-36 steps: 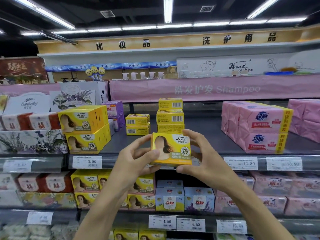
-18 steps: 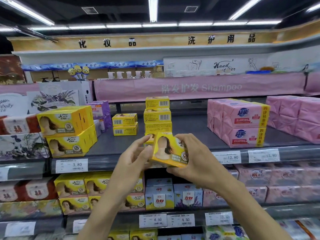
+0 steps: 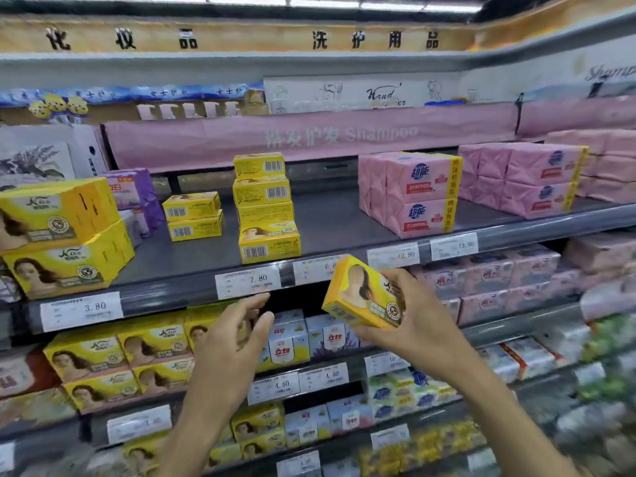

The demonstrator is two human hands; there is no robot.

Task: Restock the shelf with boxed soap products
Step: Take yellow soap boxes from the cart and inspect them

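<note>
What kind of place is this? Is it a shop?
Most likely a supermarket's soap aisle. Price tags line the shelf edge, boxed soaps sit in stacks, and a pink banner reads Shampoo. The right hand holds a yellow soap box.

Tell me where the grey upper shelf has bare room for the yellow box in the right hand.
Widest bare patch of the grey metal shelf: between the tall stack of small yellow boxes and the pink wrapped soap packs. The shelf below is crowded.
</note>
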